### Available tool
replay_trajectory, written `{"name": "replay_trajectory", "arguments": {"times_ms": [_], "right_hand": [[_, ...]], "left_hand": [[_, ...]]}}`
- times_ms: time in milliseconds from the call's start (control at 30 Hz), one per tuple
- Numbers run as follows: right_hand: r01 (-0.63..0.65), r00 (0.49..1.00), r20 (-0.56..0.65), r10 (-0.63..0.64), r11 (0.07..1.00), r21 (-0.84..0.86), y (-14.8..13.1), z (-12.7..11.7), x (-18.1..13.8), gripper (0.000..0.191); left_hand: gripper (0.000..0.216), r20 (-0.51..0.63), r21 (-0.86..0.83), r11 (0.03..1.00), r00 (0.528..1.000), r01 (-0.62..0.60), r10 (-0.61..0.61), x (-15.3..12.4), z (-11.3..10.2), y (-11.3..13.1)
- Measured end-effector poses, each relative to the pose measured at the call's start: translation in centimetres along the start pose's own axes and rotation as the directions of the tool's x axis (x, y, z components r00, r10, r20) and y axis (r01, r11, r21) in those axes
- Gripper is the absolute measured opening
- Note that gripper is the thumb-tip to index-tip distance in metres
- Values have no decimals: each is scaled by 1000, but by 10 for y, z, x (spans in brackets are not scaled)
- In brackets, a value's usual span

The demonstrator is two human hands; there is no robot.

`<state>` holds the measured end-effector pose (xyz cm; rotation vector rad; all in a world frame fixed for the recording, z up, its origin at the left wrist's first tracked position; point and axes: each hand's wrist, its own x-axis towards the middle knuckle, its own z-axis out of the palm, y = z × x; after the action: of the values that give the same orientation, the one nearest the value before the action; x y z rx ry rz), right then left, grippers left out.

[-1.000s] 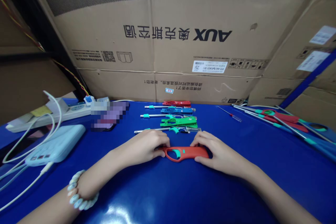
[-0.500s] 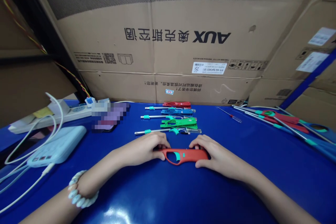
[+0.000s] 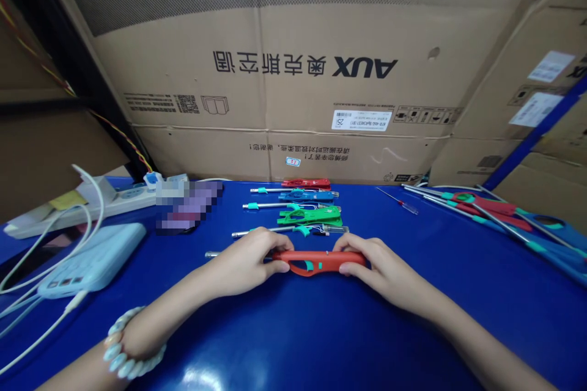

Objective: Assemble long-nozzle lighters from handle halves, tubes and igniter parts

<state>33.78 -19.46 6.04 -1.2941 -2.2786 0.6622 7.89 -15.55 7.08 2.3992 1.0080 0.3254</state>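
The red lighter [image 3: 326, 260] sits lengthwise at the centre of the blue counter [image 3: 321, 342], metal tube poking out left. The left hand [image 3: 247, 263] grip pinches its front end and the right hand [image 3: 378, 266] grip pinches its rear end. A green lighter shell [image 3: 310, 217] lies just behind, a power bank [image 3: 94, 250] well left, and a cardboard box [image 3: 293, 43] at the back.

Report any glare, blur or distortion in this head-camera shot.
Head view: white glare on the blue table at bottom edge; a pixelated patch at left; wide lens bows the cardboard box; the red lighter in left hand and right hand is sharp.
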Motion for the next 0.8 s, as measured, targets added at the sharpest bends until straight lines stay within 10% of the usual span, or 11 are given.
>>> {"name": "replay_trajectory", "arguments": {"times_ms": [233,533,800], "right_hand": [[71,992,-85,-89,978,-195,4,5,1,16],[247,930,-45,-365,709,-660,4,34,5,25],[111,936,-172,-307,721,-685,13,16,4,34]], "left_hand": [[10,-193,237,967,970,-97,145,3,9,-4],[18,-184,492,833,905,-253,384,4,28,8],[43,-277,553,821,898,-142,342,-3,-9,0]]}}
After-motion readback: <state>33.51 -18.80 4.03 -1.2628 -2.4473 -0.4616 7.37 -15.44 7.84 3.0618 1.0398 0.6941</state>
